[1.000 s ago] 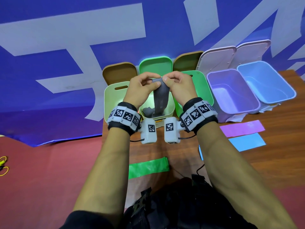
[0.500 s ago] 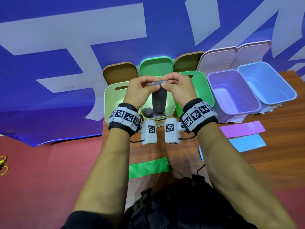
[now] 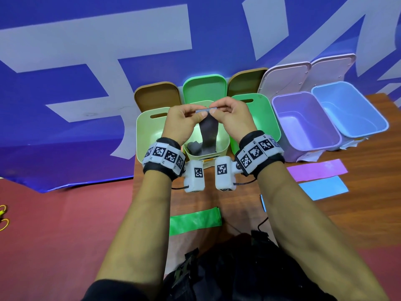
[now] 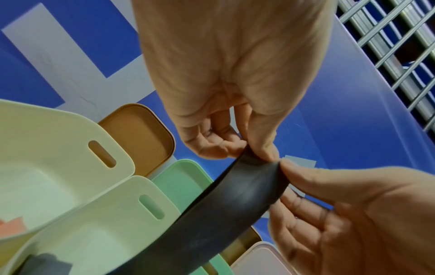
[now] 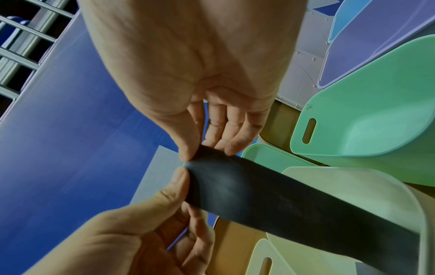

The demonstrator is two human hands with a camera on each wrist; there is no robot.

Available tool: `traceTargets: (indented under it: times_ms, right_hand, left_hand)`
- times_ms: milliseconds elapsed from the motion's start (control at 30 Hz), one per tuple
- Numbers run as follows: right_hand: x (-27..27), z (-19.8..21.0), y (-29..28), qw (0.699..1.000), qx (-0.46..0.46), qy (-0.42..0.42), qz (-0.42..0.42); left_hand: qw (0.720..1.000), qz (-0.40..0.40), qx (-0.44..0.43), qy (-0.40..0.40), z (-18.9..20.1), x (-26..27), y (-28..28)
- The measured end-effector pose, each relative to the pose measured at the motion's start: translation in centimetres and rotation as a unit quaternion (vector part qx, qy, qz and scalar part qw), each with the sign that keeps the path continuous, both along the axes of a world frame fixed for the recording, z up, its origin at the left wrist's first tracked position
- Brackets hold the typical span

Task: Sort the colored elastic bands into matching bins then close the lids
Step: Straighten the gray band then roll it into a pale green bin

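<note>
A dark grey elastic band hangs down into the middle pale yellow-green bin, where more grey band lies folded. My left hand and right hand pinch its top edge side by side above that bin. The band runs from my left thumb and fingers down to the bin, and the right wrist view shows the band pinched by both thumbs. A green band, a purple band and a blue band lie flat on the table.
Bins stand in a row: pale green, bright green, purple, blue. Open lids lean behind them against the blue-and-white banner: brown, green, brown, two lilac. Red floor lies left.
The band's top edge has been drawn out flat and level between my two hands, and the strip now hangs straight instead of bunched. Both hands stayed above the middle bin.
</note>
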State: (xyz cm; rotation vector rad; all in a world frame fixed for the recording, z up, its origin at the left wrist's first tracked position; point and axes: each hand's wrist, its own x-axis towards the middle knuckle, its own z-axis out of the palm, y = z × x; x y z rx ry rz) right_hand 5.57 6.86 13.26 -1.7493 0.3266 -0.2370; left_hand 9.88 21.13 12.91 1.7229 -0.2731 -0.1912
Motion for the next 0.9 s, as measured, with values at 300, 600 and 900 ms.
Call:
traceTargets:
  times_ms: [300,600,900]
  right_hand:
    - [-0.1,-0.2,-0.1,1.000,0.012,-0.003,0.006]
    - [-0.1,-0.4,-0.4,1.000,0.001,-0.006,-0.009]
    - [0.4,-0.5,-0.3,1.000,-0.014,0.007,-0.019]
  left_hand:
    - [0.997,-0.031,0.072,-0.017,-0.5,0.5,-0.1]
    - [0.999,-0.033,0.037,0.010,-0.2,0.2,-0.4]
    - [0.999,-0.026,-0.033,-0.004,0.4,0.0,0.0]
